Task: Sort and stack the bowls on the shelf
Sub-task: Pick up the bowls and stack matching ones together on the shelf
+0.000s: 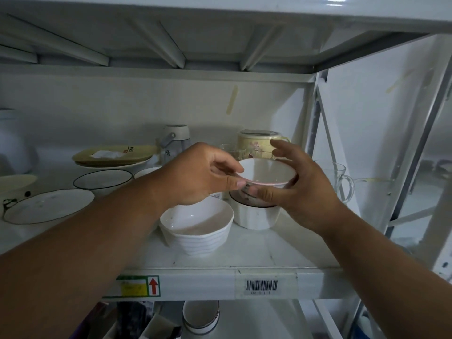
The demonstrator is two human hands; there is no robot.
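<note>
White metal shelf [220,270] carries a ribbed white ceramic bowl [195,231] at its front. Just right of that bowl, the left hand [195,174] pinches a small pink-rimmed white bowl [266,172] by its rim over a white cylindrical pot [254,216], while the right hand [300,182] cups its far side, thumb underneath.

Crockery stockroom (barcode label [261,285] on shelf [269,277])

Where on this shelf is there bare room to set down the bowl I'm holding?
The front strip of the shelf lies bare, before the ribbed white bowls and ribbed white cup. A smaller gap sits right of that cup, before the glass mug. The back and left are crowded with plates, a black-rimmed bowl and a floral container.
</note>
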